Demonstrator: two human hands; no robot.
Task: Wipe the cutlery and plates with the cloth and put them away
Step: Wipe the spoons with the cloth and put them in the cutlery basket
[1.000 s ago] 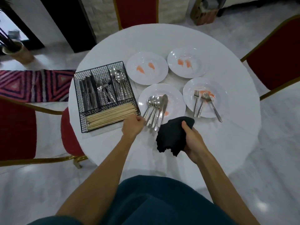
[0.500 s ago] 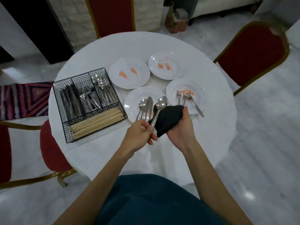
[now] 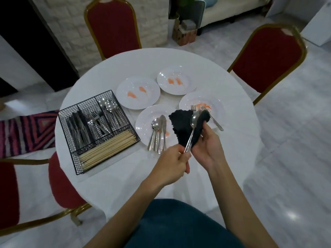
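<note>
The spoon [image 3: 194, 120] is held clear of the counter [image 3: 232, 140], its handle pinched in the left hand [image 3: 172, 163]. The right hand [image 3: 207, 149] curls round the black cloth [image 3: 180, 126], bunched against the spoon's bowl, so wiping this one looks barely begun. Other spoons and a knife [image 3: 157, 133] lie on the near plate [image 3: 143, 122], forks [image 3: 217, 125] on the right plate [image 3: 186, 104], and the far plates [image 3: 125, 86] show orange smears, so though the wire basket [image 3: 85, 102] at left holds sorted cutlery, I'd judge most of the job remains.
</note>
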